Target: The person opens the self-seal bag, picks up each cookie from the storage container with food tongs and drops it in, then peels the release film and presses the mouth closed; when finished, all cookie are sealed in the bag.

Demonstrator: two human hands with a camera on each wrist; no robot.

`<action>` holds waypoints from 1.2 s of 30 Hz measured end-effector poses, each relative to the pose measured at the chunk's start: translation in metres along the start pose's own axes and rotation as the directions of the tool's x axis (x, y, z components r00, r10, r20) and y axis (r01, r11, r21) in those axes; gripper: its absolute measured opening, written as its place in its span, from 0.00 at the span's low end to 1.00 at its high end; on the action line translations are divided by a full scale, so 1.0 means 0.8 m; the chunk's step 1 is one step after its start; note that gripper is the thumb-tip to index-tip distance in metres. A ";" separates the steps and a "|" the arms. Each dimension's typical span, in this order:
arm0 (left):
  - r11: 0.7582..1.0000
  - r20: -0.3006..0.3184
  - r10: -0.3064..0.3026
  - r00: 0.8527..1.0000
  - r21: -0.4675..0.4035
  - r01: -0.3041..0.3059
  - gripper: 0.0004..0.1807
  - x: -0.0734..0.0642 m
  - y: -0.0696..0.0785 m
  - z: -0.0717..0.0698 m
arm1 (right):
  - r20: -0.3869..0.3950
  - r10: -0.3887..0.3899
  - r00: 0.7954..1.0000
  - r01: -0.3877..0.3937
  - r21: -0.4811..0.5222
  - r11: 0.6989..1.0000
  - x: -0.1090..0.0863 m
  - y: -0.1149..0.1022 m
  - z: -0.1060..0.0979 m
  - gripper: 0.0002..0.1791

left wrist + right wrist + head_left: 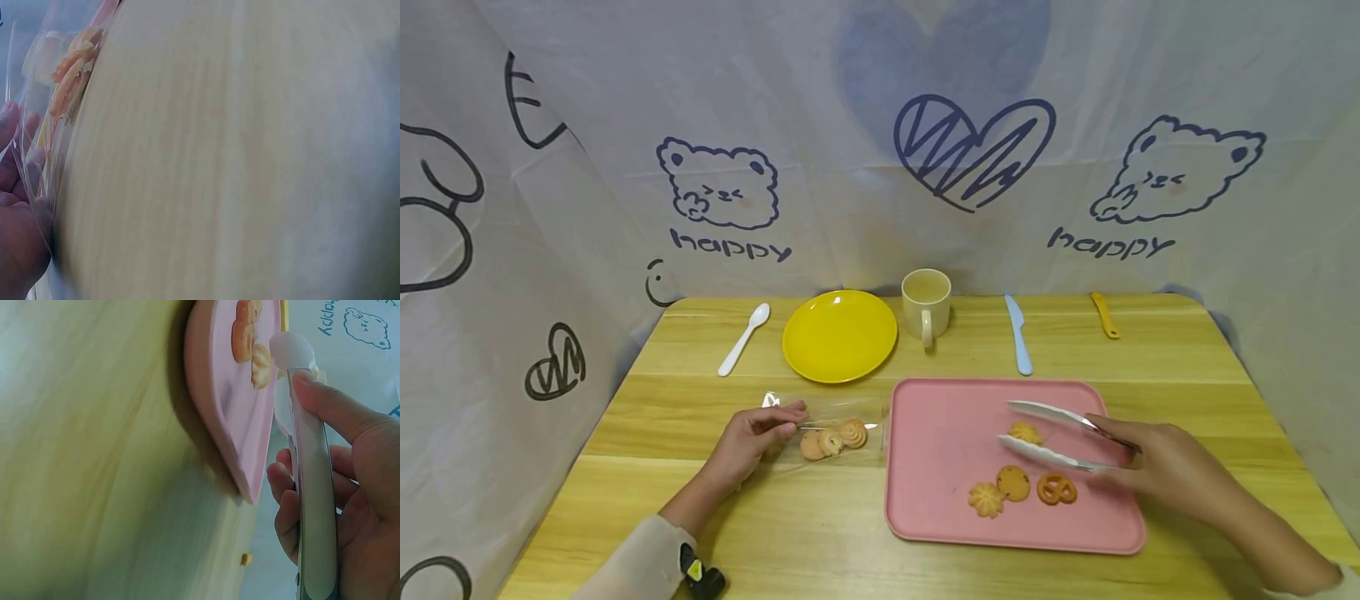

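My left hand (747, 440) pinches the edge of a clear plastic bag (842, 407) lying on the table. Inside the bag are three round cookies (831, 442); the left wrist view shows them edge-on behind the film (76, 72). In my right hand (1183, 467) is a pair of tongs (1051, 411) with white tips, thumb on one arm and fingers round the other. The tips stand apart on either side of a flower-shaped cookie (1025, 432) on the pink tray (936, 433). Closer to me on the tray lie another flower-shaped cookie (986, 500), a round cookie (1013, 483) and a pretzel-shaped cookie (1057, 489).
Along the back of the wooden table lie a white spoon (745, 340), a yellow plate (840, 336), a cream mug (927, 304), a light blue knife (1018, 335) and a yellow utensil handle (1105, 316). A printed white curtain (850, 200) hangs behind.
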State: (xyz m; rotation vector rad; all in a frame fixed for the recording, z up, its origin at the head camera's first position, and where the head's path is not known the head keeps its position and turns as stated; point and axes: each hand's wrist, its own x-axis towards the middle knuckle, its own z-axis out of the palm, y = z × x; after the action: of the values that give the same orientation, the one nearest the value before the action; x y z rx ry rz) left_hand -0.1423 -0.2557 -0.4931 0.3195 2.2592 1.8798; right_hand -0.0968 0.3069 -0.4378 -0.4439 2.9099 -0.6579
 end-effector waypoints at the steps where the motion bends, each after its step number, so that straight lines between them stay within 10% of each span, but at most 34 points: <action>1: 1.000 0.000 0.000 1.000 0.000 0.000 0.14 0.000 0.000 0.000 | -0.002 -0.002 1.000 0.002 -0.003 1.000 -0.001 0.002 0.000 0.44; 36: 1.000 0.000 0.002 1.000 0.004 -0.002 0.14 0.000 0.000 0.000 | 0.003 -0.044 0.999 0.044 -0.010 0.999 -0.012 0.019 -0.003 0.38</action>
State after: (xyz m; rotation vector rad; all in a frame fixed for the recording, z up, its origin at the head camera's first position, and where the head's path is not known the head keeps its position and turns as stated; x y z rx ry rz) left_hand -0.1422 -0.2555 -0.4928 0.3228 2.2639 1.8766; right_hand -0.0920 0.3243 -0.4418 -0.5110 2.9098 -0.6482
